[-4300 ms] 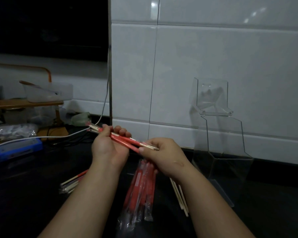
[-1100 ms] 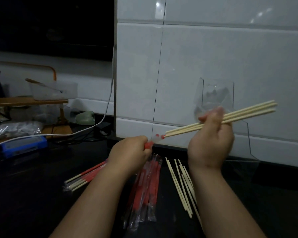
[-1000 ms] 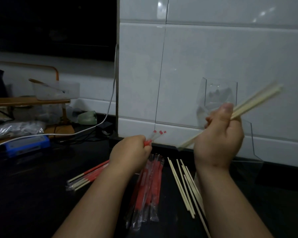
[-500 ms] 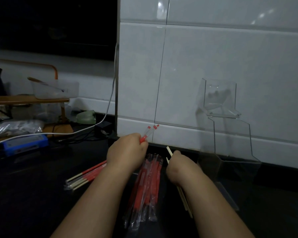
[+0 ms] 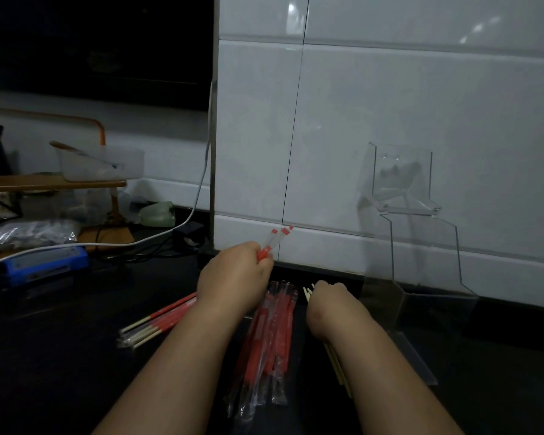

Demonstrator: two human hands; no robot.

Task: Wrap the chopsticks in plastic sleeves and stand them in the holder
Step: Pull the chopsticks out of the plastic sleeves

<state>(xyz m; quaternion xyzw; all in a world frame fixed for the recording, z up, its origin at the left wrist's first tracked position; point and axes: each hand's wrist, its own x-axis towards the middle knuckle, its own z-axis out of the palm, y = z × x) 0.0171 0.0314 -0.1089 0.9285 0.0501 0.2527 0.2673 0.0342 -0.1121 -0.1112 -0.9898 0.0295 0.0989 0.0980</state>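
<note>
With the fingers of my left hand (image 5: 233,277) I am pinching a plastic sleeve (image 5: 275,241) just below mid-frame, its red-tipped end pointing up and right. My right hand (image 5: 330,304) is pressing down on the bare chopsticks (image 5: 338,370) lying on the counter (image 5: 60,356). Its fingers are curling under, so I cannot tell their grip. The clear holder (image 5: 421,252) is standing at right, and spare sleeves (image 5: 274,340) are lying between my arms.

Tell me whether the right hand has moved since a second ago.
Yes. The right hand has dropped from the top of the clear holder down to the bare chopsticks lying left of its base.
</note>
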